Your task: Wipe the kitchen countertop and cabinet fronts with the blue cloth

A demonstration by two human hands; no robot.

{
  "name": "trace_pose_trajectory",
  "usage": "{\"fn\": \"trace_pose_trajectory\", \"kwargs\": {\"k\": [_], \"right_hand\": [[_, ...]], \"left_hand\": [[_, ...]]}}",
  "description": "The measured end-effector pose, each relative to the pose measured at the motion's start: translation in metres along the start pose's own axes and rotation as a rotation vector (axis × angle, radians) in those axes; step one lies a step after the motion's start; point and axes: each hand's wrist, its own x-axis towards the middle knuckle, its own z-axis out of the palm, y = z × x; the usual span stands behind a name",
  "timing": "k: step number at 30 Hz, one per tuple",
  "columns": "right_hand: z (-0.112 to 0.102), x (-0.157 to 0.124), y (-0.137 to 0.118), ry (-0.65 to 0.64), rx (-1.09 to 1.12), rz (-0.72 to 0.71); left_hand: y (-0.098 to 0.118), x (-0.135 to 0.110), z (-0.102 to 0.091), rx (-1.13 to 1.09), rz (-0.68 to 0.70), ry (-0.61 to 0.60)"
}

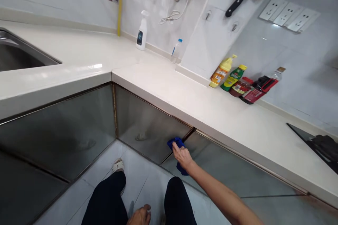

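My right hand [182,155] is closed on a blue cloth [182,169], pressing it against the grey cabinet front [153,126] beside the dark vertical gap between two doors. Part of the cloth sticks out past the fingertips, and the rest hangs below the hand. Low in the view, my left hand [140,215] hangs between my knees, cut off by the bottom edge. Its fingers are loosely bent and a little apart, with nothing seen in them.
Above the doors runs a white countertop [169,84] with a projecting edge. On it stand a spray bottle [142,33], a clear bottle [176,52] and several condiment bottles, including a yellow one [221,72]. A sink [29,51] lies left; a cleaver [240,1] hangs on the wall.
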Motion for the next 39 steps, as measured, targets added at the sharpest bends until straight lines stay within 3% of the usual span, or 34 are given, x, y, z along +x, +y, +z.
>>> {"fn": "trace_pose_trajectory", "kwargs": {"k": [7,11,16,20,25,30,35,39], "right_hand": [[0.003,-0.053,0.066,0.116,-0.004,0.009],[-0.008,-0.075,0.094,0.367,-0.106,0.055],[-0.020,-0.090,0.111,0.682,-0.155,0.159],[-0.003,-0.086,0.107,0.803,-0.130,0.223],[0.042,-0.099,0.105,0.766,-0.120,0.266],[0.084,-0.156,0.127,0.583,-0.144,0.330],[0.105,-0.213,0.157,0.386,-0.122,0.459],[0.118,-0.226,0.165,0.434,-0.117,0.523]], "left_hand": [[0.012,-0.004,-0.005,0.124,-0.028,-0.031],[0.016,-0.007,-0.006,0.159,-0.046,-0.049],[0.019,-0.010,-0.010,0.166,-0.052,-0.066],[0.022,-0.012,-0.014,0.173,-0.071,-0.093],[0.024,-0.017,-0.017,0.176,-0.075,-0.102],[0.015,-0.013,-0.013,0.158,-0.052,-0.097],[0.009,0.004,-0.006,0.163,-0.045,-0.111],[0.015,0.014,0.001,0.172,-0.004,-0.149]]}}
